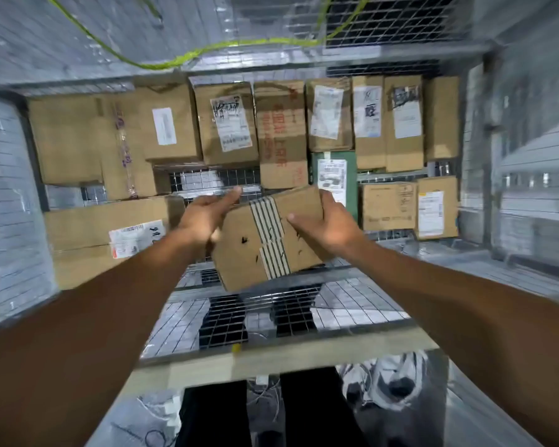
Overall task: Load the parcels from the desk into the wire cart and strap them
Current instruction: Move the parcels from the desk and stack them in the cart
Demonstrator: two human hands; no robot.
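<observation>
I hold a small brown cardboard parcel (265,240) with a striped tape band across it, tilted, above the wire cart's mesh floor (352,304). My left hand (207,214) grips its left end, fingers reaching along the far edge. My right hand (323,221) grips its right end, thumb on top. Several labelled cardboard parcels (226,124) stand packed in rows against the cart's back, with a green parcel (333,175) among them. A long flat parcel (110,233) lies at the left.
Wire mesh walls (10,204) close the cart at left, right and back. A yellow-green strap (188,56) hangs across the top rear. The cart's front rail (271,356) runs below my arms. White bags (391,382) lie on the floor by my legs.
</observation>
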